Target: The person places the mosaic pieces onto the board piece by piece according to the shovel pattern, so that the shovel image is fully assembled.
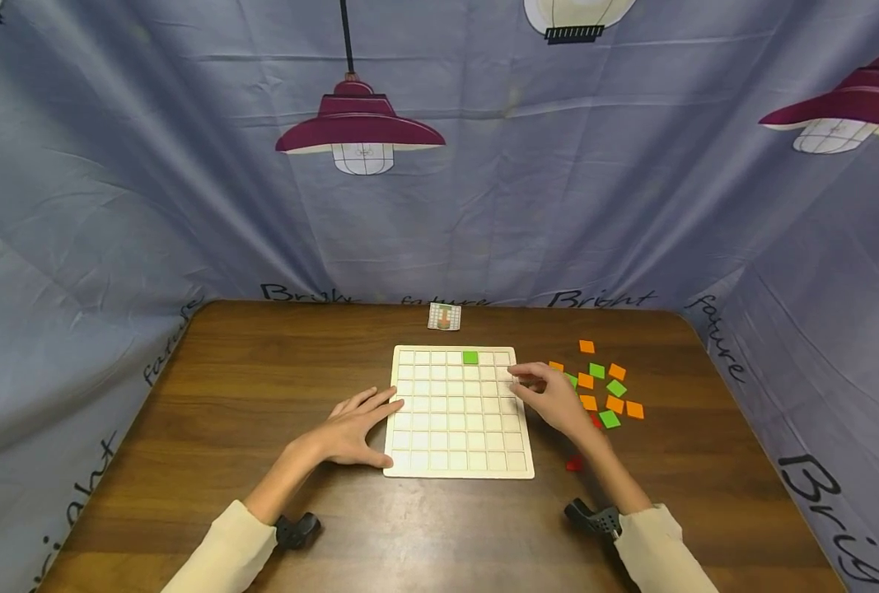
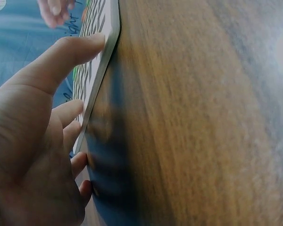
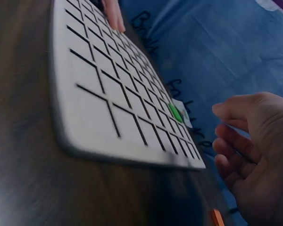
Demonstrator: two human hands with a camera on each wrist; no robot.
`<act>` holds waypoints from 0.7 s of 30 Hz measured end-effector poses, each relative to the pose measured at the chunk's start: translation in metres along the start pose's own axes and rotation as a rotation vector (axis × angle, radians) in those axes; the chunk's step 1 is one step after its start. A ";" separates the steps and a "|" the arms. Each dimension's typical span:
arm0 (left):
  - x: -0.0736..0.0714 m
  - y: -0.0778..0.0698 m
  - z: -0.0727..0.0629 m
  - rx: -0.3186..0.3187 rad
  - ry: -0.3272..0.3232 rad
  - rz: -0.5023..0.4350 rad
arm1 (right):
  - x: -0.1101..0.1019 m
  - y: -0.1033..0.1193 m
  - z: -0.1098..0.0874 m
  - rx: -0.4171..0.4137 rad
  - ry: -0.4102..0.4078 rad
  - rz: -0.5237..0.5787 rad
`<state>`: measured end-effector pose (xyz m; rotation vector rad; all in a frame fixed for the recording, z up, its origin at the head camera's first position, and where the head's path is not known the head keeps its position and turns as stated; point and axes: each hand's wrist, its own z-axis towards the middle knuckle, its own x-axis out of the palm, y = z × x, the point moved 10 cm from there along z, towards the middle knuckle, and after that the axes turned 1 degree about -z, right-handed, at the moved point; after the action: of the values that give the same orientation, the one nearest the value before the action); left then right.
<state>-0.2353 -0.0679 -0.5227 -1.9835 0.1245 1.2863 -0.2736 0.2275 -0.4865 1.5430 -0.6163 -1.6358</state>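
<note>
A pale square board (image 1: pixel 457 420) with a grid of cells lies on the wooden table. One green square tile (image 1: pixel 470 357) sits in a cell of its far row. My left hand (image 1: pixel 350 432) rests at the board's left edge with fingers spread; in the left wrist view its thumb (image 2: pixel 87 47) touches the rim. Above the right edge hovers my right hand (image 1: pixel 558 399), fingers loosely bent. Nothing shows between its thumb and fingers in the right wrist view. Right of it lie scattered square tiles: orange (image 1: pixel 586 347), green (image 1: pixel 610 419) and red (image 1: pixel 574 464), some partly hidden behind the hand.
A small printed card (image 1: pixel 444 317) with a coloured grid pattern lies behind the board near the table's far edge. Grey-blue curtains (image 1: pixel 483 206) printed with lamps and lettering surround the table (image 1: pixel 261 354) at the back and sides. Each wrist wears a black camera (image 1: pixel 298 531).
</note>
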 end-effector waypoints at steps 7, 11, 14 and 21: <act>0.000 0.000 0.000 0.001 0.005 0.000 | -0.034 -0.015 -0.039 0.024 -0.092 -0.056; -0.001 0.000 -0.001 0.001 0.005 -0.001 | -0.054 -0.023 -0.058 0.035 -0.160 -0.094; -0.001 -0.001 0.000 0.005 0.003 -0.003 | -0.065 -0.031 -0.072 0.069 -0.199 -0.124; -0.001 -0.001 0.000 0.005 0.012 0.006 | -0.079 -0.047 -0.097 0.107 -0.248 -0.207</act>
<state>-0.2354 -0.0677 -0.5218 -1.9877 0.1394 1.2772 -0.1932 0.3344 -0.4905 1.5335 -0.7036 -1.9999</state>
